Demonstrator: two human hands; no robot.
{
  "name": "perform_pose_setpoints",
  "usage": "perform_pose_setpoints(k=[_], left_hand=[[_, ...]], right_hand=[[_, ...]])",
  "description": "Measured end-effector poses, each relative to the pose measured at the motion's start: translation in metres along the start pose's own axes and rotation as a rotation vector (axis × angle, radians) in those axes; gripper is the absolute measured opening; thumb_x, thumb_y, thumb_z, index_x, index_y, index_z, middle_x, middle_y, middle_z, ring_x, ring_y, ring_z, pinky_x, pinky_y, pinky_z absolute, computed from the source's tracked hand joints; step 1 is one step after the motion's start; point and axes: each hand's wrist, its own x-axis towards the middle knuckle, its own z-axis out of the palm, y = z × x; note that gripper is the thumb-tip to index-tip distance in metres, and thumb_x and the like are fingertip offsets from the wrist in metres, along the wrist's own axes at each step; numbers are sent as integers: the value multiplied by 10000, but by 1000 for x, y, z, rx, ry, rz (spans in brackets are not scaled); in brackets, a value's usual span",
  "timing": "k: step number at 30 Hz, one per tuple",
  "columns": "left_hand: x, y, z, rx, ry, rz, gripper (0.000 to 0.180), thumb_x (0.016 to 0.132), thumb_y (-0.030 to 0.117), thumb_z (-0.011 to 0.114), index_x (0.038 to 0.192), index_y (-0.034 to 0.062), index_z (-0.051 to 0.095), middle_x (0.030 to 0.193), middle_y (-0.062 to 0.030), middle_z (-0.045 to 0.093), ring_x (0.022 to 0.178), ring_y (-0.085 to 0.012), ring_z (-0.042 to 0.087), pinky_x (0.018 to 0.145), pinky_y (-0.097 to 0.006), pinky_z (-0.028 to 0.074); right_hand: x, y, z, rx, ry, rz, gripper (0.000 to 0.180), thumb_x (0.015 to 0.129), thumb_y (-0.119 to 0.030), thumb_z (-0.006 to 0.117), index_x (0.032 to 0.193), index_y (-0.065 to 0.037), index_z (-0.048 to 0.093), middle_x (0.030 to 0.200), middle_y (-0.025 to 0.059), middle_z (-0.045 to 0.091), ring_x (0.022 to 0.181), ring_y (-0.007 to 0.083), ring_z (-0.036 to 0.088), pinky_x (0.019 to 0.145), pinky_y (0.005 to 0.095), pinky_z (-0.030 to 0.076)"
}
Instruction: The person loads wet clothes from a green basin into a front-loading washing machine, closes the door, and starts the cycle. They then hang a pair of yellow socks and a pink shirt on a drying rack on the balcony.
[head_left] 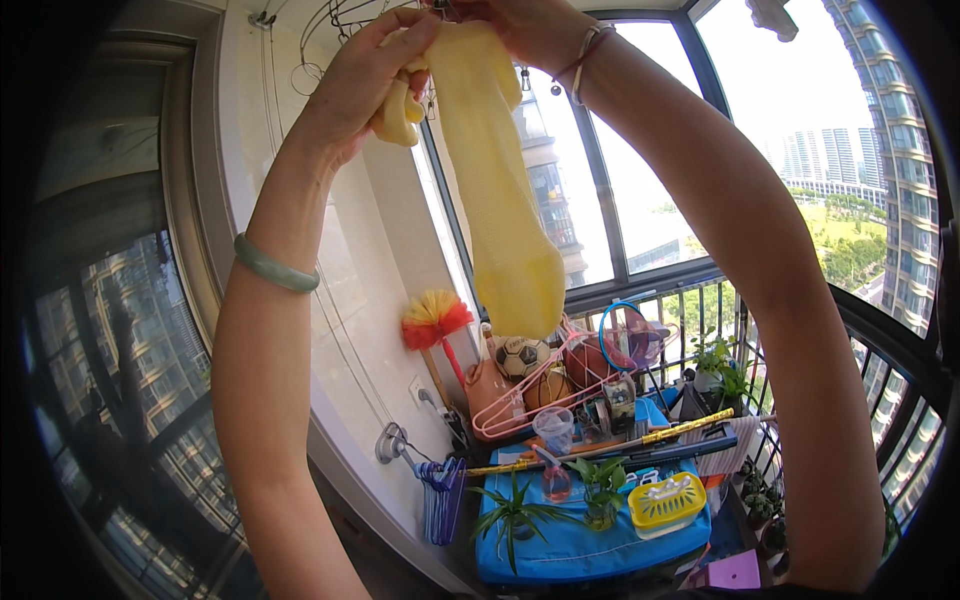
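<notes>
A long pale yellow sock (pixel 495 190) hangs lengthwise, toe down, at the top middle. My left hand (pixel 375 85) is closed, with fingers at the sock's upper edge and a bunched yellow piece of cloth (pixel 398 118), perhaps a second sock, tucked in them. At the sock's other upper corner is my right hand (pixel 530 35), closed on it; its fingertips are partly hidden behind the cloth and by the picture's top edge. Just behind my left hand is a wire hanging rack (pixel 340 25) with small clips, partly cut off.
Below stands a blue-covered surface (pixel 590 555) bearing potted plants (pixel 515 515), a yellow soap dish (pixel 667 503) and poles (pixel 680 430). Behind it are balls (pixel 522 357) and pink hangers (pixel 495 415). Purple hangers (pixel 440 500) hang by the left wall; windows and railing (pixel 890 400) enclose the right.
</notes>
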Motion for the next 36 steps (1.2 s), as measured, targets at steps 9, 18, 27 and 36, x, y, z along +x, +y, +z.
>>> perform_pose_setpoints(k=[9, 18, 27, 36], left_hand=[[7, -7, -5, 17, 37, 15, 343, 956, 390, 604, 1113, 87, 581, 818, 42, 571, 680, -22, 513, 624, -184, 456], [6, -9, -2, -67, 122, 16, 337, 971, 372, 581, 1171, 102, 560, 964, 28, 609, 819, -41, 586, 732, -195, 497], [-6, -5, 3, -19, 205, 15, 501, 903, 487, 641, 1206, 98, 555, 1063, -4, 616, 682, -26, 481, 612, -185, 441], [-102, 7, 70, -21, 260, -319, 668, 791, 696, 639, 1059, 91, 548, 901, -32, 576, 495, -33, 454, 451, -168, 384]], right_hand=[[0, -16, -1, 210, 80, 277, 211, 991, -205, 537, 955, -32, 652, 830, 10, 614, 723, 93, 552, 647, 223, 456], [6, -19, 3, 524, 247, 546, 261, 965, -323, 568, 897, -88, 659, 842, -5, 616, 800, 121, 550, 774, 307, 423], [-32, -45, 3, 484, 210, 497, 501, 984, -481, 501, 1101, -10, 626, 986, 74, 654, 910, 184, 621, 823, 340, 507], [-71, -47, 22, 348, 309, 620, 357, 945, -253, 619, 1106, 66, 625, 907, 96, 655, 766, 165, 645, 698, 270, 548]])
